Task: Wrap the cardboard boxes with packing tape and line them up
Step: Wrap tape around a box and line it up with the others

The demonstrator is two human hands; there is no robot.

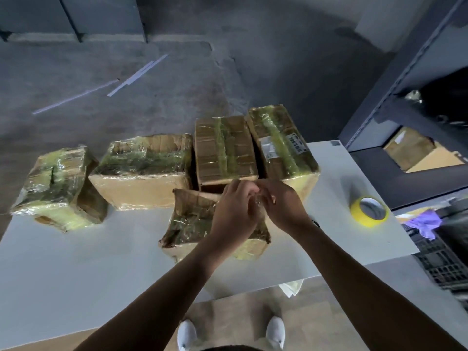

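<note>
Several cardboard boxes wrapped in clear tape sit on a white table (76, 262). In a row at the back stand a crumpled box (58, 188), a wide box (144, 171), a box with a taped seam (225, 148) and a labelled box (281, 145). A smaller taped box (192, 219) lies in front, under my hands. My left hand (233, 214) and my right hand (281, 206) meet above it, fingers curled together around a bit of clear tape (259, 201). A yellow tape roll (369, 211) lies on the table to the right.
A dark metal shelf unit (415, 79) stands at the right with a cardboard box (415, 153) inside. A purple cloth (425, 221) lies on a black crate (443, 259) beside the table. White strips (136, 74) lie on the concrete floor beyond.
</note>
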